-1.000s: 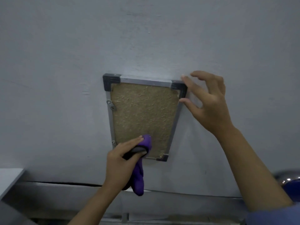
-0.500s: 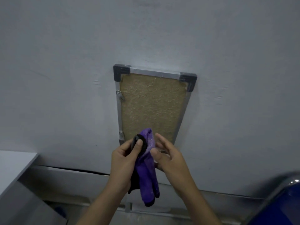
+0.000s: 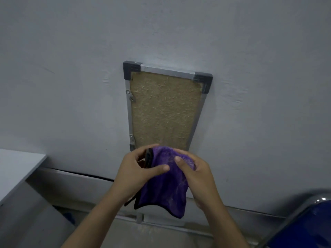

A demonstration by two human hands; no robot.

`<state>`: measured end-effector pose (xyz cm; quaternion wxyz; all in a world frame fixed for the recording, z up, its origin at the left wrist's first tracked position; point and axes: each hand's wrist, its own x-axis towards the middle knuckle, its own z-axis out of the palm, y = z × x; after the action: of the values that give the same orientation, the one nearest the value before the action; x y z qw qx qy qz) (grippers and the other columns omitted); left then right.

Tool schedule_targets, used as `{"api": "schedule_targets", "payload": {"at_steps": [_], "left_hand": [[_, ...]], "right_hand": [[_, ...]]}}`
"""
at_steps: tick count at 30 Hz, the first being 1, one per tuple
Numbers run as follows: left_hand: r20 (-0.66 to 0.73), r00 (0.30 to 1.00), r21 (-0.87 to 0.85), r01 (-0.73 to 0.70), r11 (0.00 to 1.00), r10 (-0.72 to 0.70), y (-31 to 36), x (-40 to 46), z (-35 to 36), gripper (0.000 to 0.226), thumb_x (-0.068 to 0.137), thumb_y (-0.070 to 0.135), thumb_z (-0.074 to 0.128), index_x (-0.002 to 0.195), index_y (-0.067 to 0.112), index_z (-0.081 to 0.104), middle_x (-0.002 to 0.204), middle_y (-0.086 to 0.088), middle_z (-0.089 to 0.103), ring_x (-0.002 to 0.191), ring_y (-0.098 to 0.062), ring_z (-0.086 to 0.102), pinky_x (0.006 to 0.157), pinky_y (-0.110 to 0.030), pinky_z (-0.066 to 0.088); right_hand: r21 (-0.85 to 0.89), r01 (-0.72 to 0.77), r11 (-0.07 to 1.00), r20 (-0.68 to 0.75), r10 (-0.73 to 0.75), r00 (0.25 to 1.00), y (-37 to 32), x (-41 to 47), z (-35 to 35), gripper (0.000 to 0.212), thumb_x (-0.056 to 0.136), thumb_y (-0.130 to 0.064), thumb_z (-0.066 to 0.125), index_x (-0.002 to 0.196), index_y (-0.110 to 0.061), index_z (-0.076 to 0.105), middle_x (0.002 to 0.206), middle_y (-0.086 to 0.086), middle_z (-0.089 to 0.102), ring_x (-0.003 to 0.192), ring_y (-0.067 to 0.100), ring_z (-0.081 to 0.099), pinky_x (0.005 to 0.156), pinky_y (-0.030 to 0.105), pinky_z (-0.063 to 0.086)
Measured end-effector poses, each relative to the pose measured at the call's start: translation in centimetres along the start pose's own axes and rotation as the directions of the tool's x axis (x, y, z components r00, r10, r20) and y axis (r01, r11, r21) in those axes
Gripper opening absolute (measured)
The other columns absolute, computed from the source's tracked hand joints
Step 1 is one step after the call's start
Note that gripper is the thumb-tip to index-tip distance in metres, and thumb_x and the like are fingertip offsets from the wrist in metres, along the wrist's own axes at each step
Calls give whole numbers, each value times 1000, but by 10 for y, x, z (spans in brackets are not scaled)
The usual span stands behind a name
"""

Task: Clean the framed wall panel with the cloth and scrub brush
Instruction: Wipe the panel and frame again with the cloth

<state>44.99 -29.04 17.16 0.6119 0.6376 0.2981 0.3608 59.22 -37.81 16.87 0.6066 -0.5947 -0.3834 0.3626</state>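
**Both hands on the purple cloth, below the panel**

A pale grey wall (image 3: pixel 71 86) fills most of the view. Mounted on it is the framed wall panel (image 3: pixel 164 111), a coarse tan mat inside a thin metal frame with dark plastic corner caps (image 3: pixel 131 68) (two small clips sit on its left edge). At lower left, the corner of a white surface (image 3: pixel 16 169) juts in; at lower right, a blue chair with a chrome tube (image 3: pixel 308 226) shows. In front of the panel's bottom edge hangs the purple cloth (image 3: pixel 166 190), black-edged and bunched at the top. The left hand (image 3: pixel 136 174) grips its upper left part, thumb across the front. The right hand (image 3: pixel 195 176) pinches the upper right part, fingers curled round the fabric.
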Motion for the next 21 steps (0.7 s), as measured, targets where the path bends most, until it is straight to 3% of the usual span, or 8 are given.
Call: {"api": "schedule_targets", "payload": {"at_steps": [2, 4, 7, 9, 12, 15, 18, 21], "left_hand": [[35, 998, 46, -53, 998, 51, 3, 4, -8, 37, 55, 31, 80, 91, 30, 73, 92, 3, 75, 86, -11, 70, 68, -18, 54], [166, 983, 49, -91, 995, 81, 8, 10, -19, 23, 60, 27, 79, 82, 28, 75, 86, 0, 75, 81, -12, 71, 66, -18, 54], [456, 887, 197, -180, 964, 73, 14, 21, -31, 19, 66, 23, 81, 83, 29, 75, 85, 1, 75, 81, -10, 70, 73, -20, 54], [563, 825, 251, -224, 942, 46, 17, 32, -33, 21, 69, 18, 82, 85, 29, 74, 85, 4, 75, 81, -8, 69, 74, -18, 52], [565, 824, 254, -226, 940, 46, 14, 51, -38, 29, 65, 14, 86, 84, 28, 69, 75, 4, 69, 74, -6, 64, 70, -17, 50], [547, 836, 260, -214, 942, 39, 5, 64, -59, 55, 54, 33, 90, 97, 30, 57, 85, 8, 62, 80, -8, 61, 73, -22, 50], [727, 681, 294, -191, 937, -89, -5, 68, -87, 80, 51, 50, 87, 121, 34, 51, 117, 9, 58, 110, -13, 57, 94, -26, 47], [841, 515, 335, -262, 905, -162, -18, 68, -104, 75, 62, 19, 88, 126, 37, 52, 131, 19, 54, 122, -3, 49, 104, -16, 35]], "right_hand": [[7, 12, 1000, 81, -12, 997, -1, 0, -11, 15, 87, -23, 63, 99, -26, 71, 93, 1, 74, 86, 17, 70, 69, 24, 57], [-64, 57, 996, 214, -42, 976, -4, 2, -27, 14, 83, -23, 70, 97, -23, 72, 99, 0, 72, 92, 14, 68, 74, 21, 54], [-266, 115, 957, 377, -6, 926, -8, 5, -36, 48, 72, -33, 77, 117, -29, 61, 122, -14, 63, 119, 2, 54, 96, 14, 43], [-252, 50, 967, 427, 65, 902, -8, 7, -22, 70, 65, -34, 81, 129, -31, 52, 129, -10, 59, 121, 6, 53, 98, 22, 45], [-261, 31, 965, 390, 76, 918, -2, 7, 13, 46, 70, -23, 81, 113, -27, 64, 108, 1, 71, 99, 17, 67, 85, 36, 56], [-243, -28, 970, 249, 90, 964, 4, 6, 33, 26, 77, -19, 77, 102, -19, 70, 95, 7, 74, 88, 21, 70, 81, 40, 57], [-181, -92, 979, 187, 126, 974, 7, 0, 43, 30, 72, -31, 79, 97, -15, 71, 91, 9, 74, 84, 25, 70, 75, 36, 58], [-93, -128, 987, 145, 140, 979, 9, -7, 52, 24, 70, -27, 78, 91, -16, 74, 90, 10, 74, 84, 26, 71, 70, 30, 58]]}}
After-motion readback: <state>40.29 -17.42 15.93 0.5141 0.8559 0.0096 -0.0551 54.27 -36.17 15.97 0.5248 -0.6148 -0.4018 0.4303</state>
